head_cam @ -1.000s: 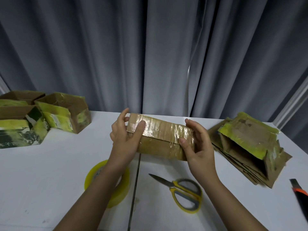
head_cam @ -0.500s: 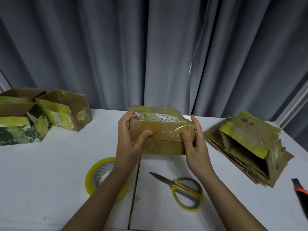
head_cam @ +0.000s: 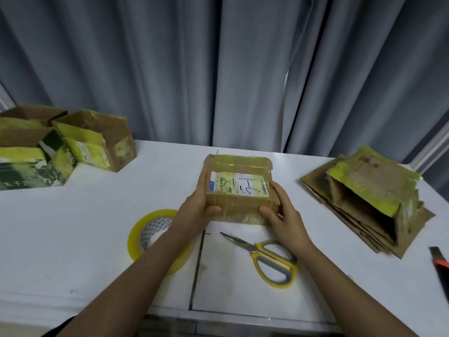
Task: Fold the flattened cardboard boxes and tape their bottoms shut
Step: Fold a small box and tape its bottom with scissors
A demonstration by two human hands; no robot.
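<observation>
Frame centre: taped cardboard box (head_cam: pixel 239 190) sits on the white table (head_cam: pixel 73 215), labelled face up. Left hand (head_cam: pixel 196 210) grips its left side, thumb curled on the near face. Right hand (head_cam: pixel 283 215) grips its right side likewise. Lower left: tape roll (head_cam: pixel 143 237), partly under the forearm. Lower centre: scissors (head_cam: pixel 269 257). Right: flattened boxes (head_cam: pixel 364 203), stacked. Upper left: folded boxes (head_cam: pixel 60 147).

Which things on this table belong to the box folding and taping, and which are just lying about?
Job:
brown cardboard box with a white label, held by left hand and right hand
yellow tape roll
yellow-handled scissors
stack of flattened cardboard boxes
folded green-and-brown boxes

Lying about:
black-and-orange utility knife
grey curtain
</observation>
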